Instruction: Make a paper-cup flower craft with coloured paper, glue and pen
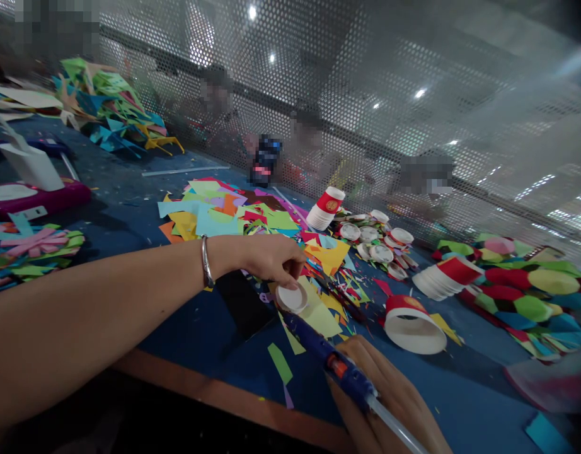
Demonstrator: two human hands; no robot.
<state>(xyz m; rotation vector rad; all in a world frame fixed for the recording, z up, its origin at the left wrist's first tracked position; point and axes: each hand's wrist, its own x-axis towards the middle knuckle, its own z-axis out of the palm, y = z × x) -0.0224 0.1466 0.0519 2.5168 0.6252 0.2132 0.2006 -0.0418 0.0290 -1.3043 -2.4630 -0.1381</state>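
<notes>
My left hand (274,260), with a silver bracelet at the wrist, comes in from the left. Its curled fingers pinch the rim of a small white paper cup bottom (292,299), low over pale yellow paper (321,310). My right hand (389,391) is wrapped round a dark blue glue gun (326,353), whose nozzle points at the cup bottom. A clear glue stick (397,427) juts from the gun's rear. Coloured paper scraps (224,214) lie in a heap beyond my left hand. A black phone-like slab (243,302) is partly under my left wrist.
A red and white paper cup (413,328) lies on its side at right, near two cup stacks (448,277). Several cut cup bottoms (380,252) sit behind. Folded paper pieces (527,284) fill the far right. A phone (265,161) leans against the perforated screen (356,94).
</notes>
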